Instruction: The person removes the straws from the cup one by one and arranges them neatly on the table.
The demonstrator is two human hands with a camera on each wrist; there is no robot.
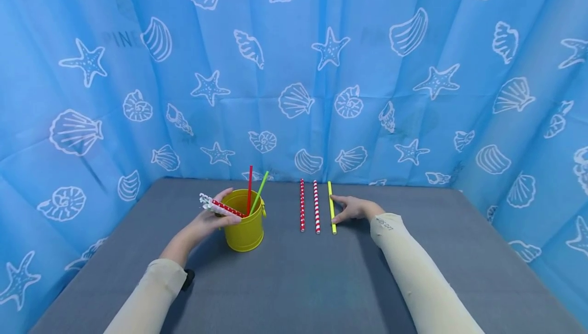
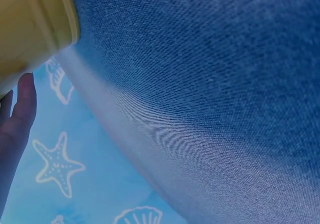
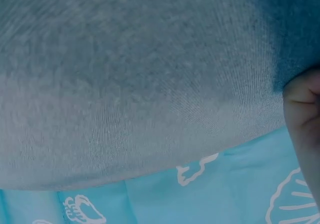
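On the left, my left hand grips the side of a yellow bucket, with fingers behind it and thumb across its front near the rim. A red straw and a green straw stand in the bucket, beside a slanted bunch of patterned straws leaning over the rim. To the right, my right hand touches a yellow straw lying on the table, its thumb and forefinger spread along it. Left of that lie a red-and-white striped straw and a red straw with white dots.
The table has a grey cloth top. A blue curtain printed with white shells and starfish hangs along the back and both sides. A dark object shows at the left cuff.
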